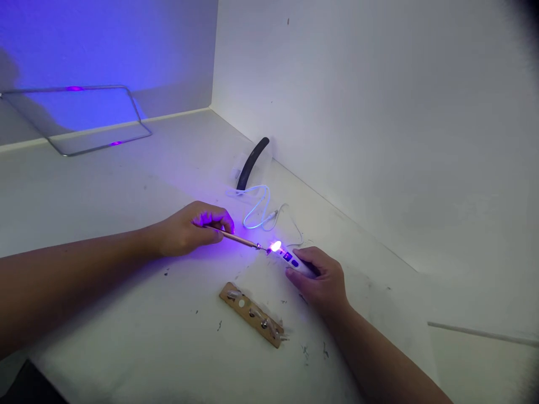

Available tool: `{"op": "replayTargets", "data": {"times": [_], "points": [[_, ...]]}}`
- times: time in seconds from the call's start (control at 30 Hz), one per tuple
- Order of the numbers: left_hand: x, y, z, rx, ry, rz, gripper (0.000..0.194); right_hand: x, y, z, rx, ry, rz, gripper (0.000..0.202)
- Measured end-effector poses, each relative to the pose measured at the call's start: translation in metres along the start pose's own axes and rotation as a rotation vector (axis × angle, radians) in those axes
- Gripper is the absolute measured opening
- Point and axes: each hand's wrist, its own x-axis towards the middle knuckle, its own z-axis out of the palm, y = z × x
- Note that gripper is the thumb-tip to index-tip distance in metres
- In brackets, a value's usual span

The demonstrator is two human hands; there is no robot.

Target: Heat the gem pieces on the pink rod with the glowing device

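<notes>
My left hand (196, 229) is closed round a thin copper-coloured pen-like tool (238, 238), whose fine tip points right. My right hand (324, 279) grips a white handheld lamp (300, 266) with a small display and a dark button; its head glows bright violet. Tool tip and lamp head are very close; whether they touch cannot be made out. Below them on the white surface lies a brown strip (261, 322) bearing several small clear pieces and round metal-looking parts.
Behind the hands, a white cable (265, 216) lies looped beside a curved black piece (252, 164). A bent metal wire frame (90, 150) stands at the far left near the wall. White walls (357, 123) rise behind. Small dark marks dot the surface.
</notes>
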Motion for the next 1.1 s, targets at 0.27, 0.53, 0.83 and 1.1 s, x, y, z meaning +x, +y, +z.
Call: {"op": "replayTargets", "data": {"times": [0.27,0.53,0.83,1.1], "points": [[-0.0004,-0.0004,0.0003,-0.045,0.0,-0.004,0.014,-0.0014,0.0022,0.0,-0.001,-0.005,-0.025,0.025],[-0.0001,0.001,0.0022,-0.147,-0.015,-0.066,0.014,0.0002,0.0005,-0.0002,0.002,-0.016,-0.039,0.024],[0.001,0.001,0.0018,-0.252,-0.018,-0.056,0.013,-0.0005,0.0018,-0.0016,-0.006,-0.023,-0.028,0.024],[-0.0003,0.0019,0.0001,-0.247,-0.049,-0.043,0.012,-0.0004,0.0022,-0.0018,-0.019,-0.019,-0.045,0.023]]}}
